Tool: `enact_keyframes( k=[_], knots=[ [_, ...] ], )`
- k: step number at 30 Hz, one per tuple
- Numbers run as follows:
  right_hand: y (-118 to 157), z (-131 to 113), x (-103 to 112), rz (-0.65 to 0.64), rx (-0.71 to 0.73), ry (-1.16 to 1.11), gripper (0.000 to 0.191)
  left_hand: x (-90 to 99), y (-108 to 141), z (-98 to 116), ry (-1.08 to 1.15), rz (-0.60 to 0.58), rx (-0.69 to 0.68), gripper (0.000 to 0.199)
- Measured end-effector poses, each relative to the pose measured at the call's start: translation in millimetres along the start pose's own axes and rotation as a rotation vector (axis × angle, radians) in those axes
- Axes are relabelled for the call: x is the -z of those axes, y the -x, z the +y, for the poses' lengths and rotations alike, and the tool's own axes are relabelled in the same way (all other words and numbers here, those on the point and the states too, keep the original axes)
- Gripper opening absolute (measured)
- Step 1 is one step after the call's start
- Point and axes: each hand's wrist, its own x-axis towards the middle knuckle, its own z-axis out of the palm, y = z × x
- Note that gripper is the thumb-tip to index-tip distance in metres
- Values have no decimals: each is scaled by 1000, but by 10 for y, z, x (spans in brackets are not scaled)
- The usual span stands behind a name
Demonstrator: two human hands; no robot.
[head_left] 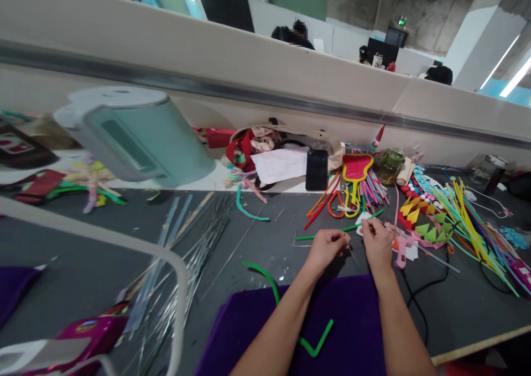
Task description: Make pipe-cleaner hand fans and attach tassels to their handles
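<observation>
My left hand (331,246) is closed, its thumb and fingertips pinched around what looks like a thin wire (352,252) that pokes out below them. Close beside it, my right hand (376,243) is also closed in a pinch; whatever sits between its fingers is too small to make out. Just behind both hands, a straight green pipe cleaner (306,238) lies on the dark table. Under my forearms a purple cloth (344,343) is spread. On it rests a bent green pipe cleaner (317,349), partly hidden by my left arm, as is a curved green piece (265,273).
A pink glue gun (401,250) with a black cable lies right of my hands. Behind are scissors (335,207), a black phone-like object (316,170) and coloured pipe cleaners (477,221). Loose wires (194,260) and a kettle (166,138) stand left, near a white curved bar (180,287).
</observation>
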Motion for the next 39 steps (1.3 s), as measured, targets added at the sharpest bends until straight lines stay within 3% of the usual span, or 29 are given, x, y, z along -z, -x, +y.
enact_keyframes(
  k=[6,14,24,31,39],
  knots=[
    [-28,7,55,36,-106,-143,41,35,43,76,82,-21,74,32],
    [-94,148,5,148,-329,-568,33,71,59,121,141,-72,107,34],
    [-91,13,-5,44,-360,-784,28,68,84,149,160,-136,165,30],
    [-83,12,11,52,-338,-835,24,80,100,172,167,-183,182,31],
    [-82,34,-10,60,-327,-867,25,108,83,174,239,-152,215,30]
  ],
)
